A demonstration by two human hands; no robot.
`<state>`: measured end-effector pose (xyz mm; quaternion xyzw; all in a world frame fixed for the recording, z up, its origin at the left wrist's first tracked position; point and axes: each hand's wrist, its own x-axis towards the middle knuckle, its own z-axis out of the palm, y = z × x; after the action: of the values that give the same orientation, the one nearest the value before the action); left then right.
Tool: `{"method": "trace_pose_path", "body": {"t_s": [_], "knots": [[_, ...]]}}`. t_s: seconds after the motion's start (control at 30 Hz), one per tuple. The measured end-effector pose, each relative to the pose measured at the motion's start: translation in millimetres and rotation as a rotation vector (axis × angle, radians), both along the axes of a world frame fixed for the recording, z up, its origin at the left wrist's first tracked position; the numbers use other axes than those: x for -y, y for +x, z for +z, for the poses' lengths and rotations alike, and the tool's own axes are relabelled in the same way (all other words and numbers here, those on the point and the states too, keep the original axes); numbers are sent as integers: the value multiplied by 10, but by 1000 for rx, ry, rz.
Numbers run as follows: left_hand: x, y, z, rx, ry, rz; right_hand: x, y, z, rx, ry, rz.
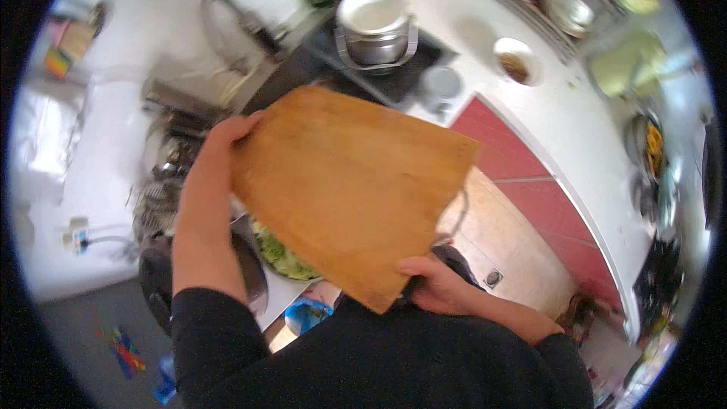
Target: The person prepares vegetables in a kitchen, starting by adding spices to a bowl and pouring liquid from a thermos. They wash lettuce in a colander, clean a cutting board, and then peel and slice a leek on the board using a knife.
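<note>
A large wooden cutting board (352, 187) is held up in front of me, tilted, by both hands. My left hand (235, 128) grips its upper left edge, and my right hand (434, 284) grips the edge near its lower right corner, thumb on the face. A loop, perhaps a cord or handle, sticks out at the board's right side. Partly hidden beneath the board is a bowl of chopped green vegetables (284, 255). Beyond the board's far edge, a metal pot (376, 28) with a raised rim stands at the dark sink.
A faucet (255, 31) rises behind the sink. On the white counter (568, 119) stand a white cup with brown contents (514, 62) and a grey mug (441, 88). A dish rack (534, 8) holds bowls at the upper right. Red cabinet doors (511, 153) lie below the counter.
</note>
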<state>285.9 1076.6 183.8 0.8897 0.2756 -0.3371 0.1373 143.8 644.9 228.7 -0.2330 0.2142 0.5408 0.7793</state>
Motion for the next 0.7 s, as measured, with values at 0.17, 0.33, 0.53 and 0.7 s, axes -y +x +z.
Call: {"method": "trace_pose_path", "body": {"t_s": [0.17, 0.33, 0.53, 0.7], "knots": [[-709, -411, -639, 394, 192, 201, 359, -229, -84, 77, 145, -29], [30, -686, -29, 484, -103, 535, 1133, -422, 22, 381, 136, -138], [1421, -677, 560, 776, -637, 624, 2169, -440, 198, 734, -39, -265], [2770, -126, 432, 909, -940, 506, 3162, -574, 269, 786, -430, -654]]}}
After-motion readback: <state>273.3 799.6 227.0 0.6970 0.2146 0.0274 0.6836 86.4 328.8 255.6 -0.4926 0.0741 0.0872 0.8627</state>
